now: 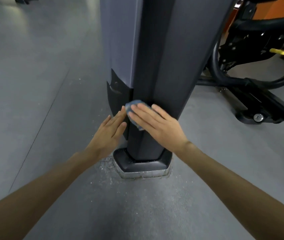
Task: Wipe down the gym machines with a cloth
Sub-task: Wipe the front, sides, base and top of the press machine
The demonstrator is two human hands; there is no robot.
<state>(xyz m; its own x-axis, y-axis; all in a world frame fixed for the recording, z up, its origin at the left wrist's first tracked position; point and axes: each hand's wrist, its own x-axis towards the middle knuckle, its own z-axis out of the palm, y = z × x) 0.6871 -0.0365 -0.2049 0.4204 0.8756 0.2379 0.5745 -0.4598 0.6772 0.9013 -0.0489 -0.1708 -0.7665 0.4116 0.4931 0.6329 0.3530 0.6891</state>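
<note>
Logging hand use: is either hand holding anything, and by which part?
Nothing is in a grip. The right hand presses the cloth flat against the machine post, straight fingers over its middle; the left hand is open, holding nothing.

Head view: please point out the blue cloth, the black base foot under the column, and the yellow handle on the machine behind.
blue cloth [134, 103], head view, on its bunched top edge.
black base foot [143, 165], head view, on its front face.
yellow handle [280, 51], head view, at mid-length.
</note>
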